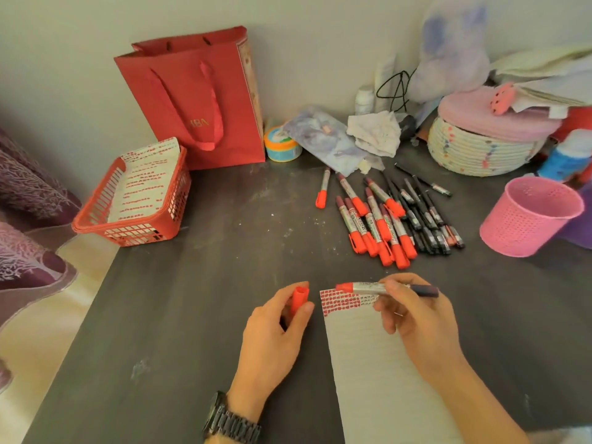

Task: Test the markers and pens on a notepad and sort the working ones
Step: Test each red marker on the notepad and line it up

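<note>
Cap off, marker in hand — ink is exposed

Left hand [275, 341] grips the red cap [299, 299]; right hand [416, 322] pinches the marker [362, 287] over the notepad [368, 379] beneath it. A slip could smear fingers — or drop it into the pile [384, 225] beyond.

The notepad [378, 363] lies on the table [192, 315] at its near edge. The left hand [272, 341], just left of it, holds a cap [299, 299]; the right hand [416, 318] holds a marker [368, 287] across its far end. Behind lies a pile of markers and pens [390, 219], a cup [528, 216] to its right. Far left stands a basket [134, 232] with a sheet [147, 181] in it, a bag [198, 100] behind
</note>
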